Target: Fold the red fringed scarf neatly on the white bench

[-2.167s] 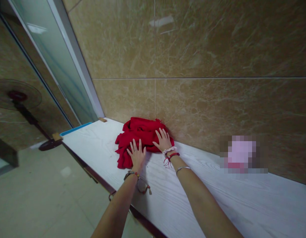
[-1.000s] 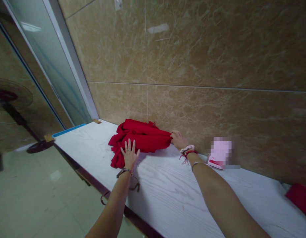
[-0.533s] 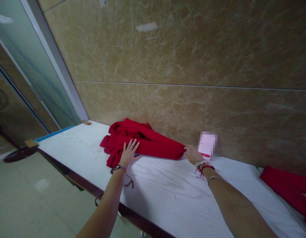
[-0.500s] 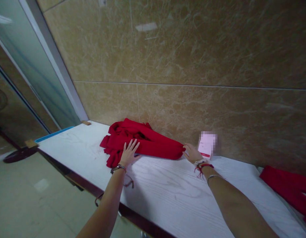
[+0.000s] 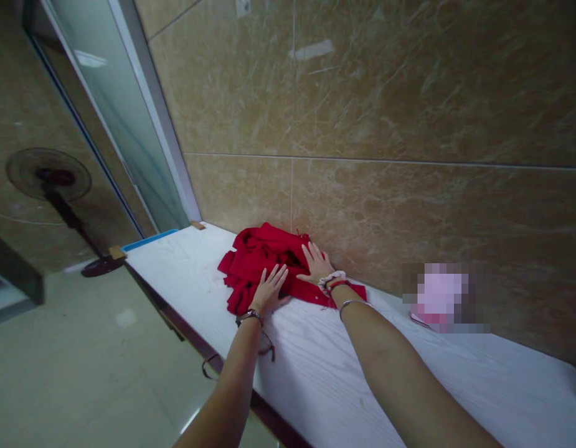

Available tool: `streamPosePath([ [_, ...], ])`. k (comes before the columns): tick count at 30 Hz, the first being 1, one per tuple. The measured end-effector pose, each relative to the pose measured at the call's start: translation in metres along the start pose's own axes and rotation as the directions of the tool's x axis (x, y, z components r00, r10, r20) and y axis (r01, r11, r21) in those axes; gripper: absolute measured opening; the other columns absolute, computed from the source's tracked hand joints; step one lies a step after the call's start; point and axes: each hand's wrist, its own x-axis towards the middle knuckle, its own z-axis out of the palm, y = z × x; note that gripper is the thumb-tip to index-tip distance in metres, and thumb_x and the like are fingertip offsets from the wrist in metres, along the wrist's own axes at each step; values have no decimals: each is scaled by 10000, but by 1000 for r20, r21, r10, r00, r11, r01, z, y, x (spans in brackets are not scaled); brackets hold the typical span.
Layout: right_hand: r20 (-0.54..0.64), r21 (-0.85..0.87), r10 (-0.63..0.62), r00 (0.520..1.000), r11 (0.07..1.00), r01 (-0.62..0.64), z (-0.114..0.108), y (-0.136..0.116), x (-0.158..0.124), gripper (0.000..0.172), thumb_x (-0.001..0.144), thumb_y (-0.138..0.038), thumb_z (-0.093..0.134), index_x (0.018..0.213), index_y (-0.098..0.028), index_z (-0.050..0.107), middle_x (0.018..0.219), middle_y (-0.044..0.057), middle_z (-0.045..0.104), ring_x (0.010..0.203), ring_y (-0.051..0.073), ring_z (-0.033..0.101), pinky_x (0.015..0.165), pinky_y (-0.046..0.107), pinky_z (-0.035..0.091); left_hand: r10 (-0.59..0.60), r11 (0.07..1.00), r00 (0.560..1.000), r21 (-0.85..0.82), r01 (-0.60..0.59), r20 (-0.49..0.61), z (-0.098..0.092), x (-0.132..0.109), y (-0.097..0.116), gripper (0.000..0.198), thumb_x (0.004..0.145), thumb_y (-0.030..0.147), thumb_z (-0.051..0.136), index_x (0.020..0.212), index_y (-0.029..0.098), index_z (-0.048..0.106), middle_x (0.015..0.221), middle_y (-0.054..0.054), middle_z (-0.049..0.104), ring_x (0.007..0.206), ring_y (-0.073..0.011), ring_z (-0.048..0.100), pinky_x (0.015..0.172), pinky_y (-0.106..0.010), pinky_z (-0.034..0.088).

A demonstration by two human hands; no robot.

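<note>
The left hand (image 5: 269,290) and the right hand (image 5: 317,266) lie spread on the red cloth (image 5: 257,254), which is bunched on the white table (image 5: 325,367), so uneven pressing could perhaps leave it creased.

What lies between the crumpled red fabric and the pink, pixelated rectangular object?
In the head view, white wood-grained tabletop separates the fabric from the object.

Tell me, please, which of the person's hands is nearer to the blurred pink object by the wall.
Right. The right hand rests on the red cloth, left of the blurred pink object; the left hand is on the cloth too, farther left.
</note>
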Motion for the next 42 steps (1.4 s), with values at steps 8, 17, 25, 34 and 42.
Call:
streamPosePath([
  [8, -22, 34, -30, 999, 999, 31, 38, 6, -3, 857, 644, -261, 678, 1367, -127, 238, 1348, 225, 360, 1227, 295, 362, 973, 455, 292, -21, 1000, 1000, -9, 21, -2, 4, 0, 1, 735, 774, 474, 470, 1370, 108, 245, 1408, -132, 307, 1320, -260, 185, 1068, -473, 78],
  [17, -77, -13, -165, 983, 986, 164, 40, 4, -3, 502, 743, -36, 457, 1241, -99, 449, 997, 133, 623, 922, 217, 553, 855, 355, 407, -41, 999, 999, -6, 41, -5, 1, -1, 2, 740, 777, 508, 462, 1378, 140, 233, 1414, -107, 303, 1322, -255, 180, 1063, -480, 97],
  [25, -102, -16, -177, 979, 984, 176, 17, 20, -8, 341, 786, -16, 375, 985, -153, 614, 902, 106, 632, 868, 206, 535, 786, 322, 414, -69, 998, 998, 8, 69, 7, -6, -1, 4, 663, 786, 417, 476, 1359, 141, 291, 1410, -99, 310, 1316, -262, 205, 1070, -472, 77],
  [34, -156, -12, -35, 987, 999, 33, -11, 69, -71, 281, 780, -23, 381, 889, -156, 603, 888, 101, 625, 868, 211, 525, 782, 331, 414, -8, 1000, 1000, 18, 7, 23, -4, 2, 3, 561, 794, 252, 405, 1347, 191, 328, 1385, -78, 359, 1309, -243, 235, 1066, -488, 72],
  [42, -217, 15, 34, 976, 999, -31, -12, 88, -189, 305, 768, -19, 339, 820, -174, 596, 804, 86, 624, 795, 202, 557, 749, 353, 459, 161, 987, 986, 0, -162, 39, -4, -1, 8, 539, 780, 117, 369, 1292, 280, 416, 1354, -40, 417, 1294, -204, 279, 1063, -443, 150],
])
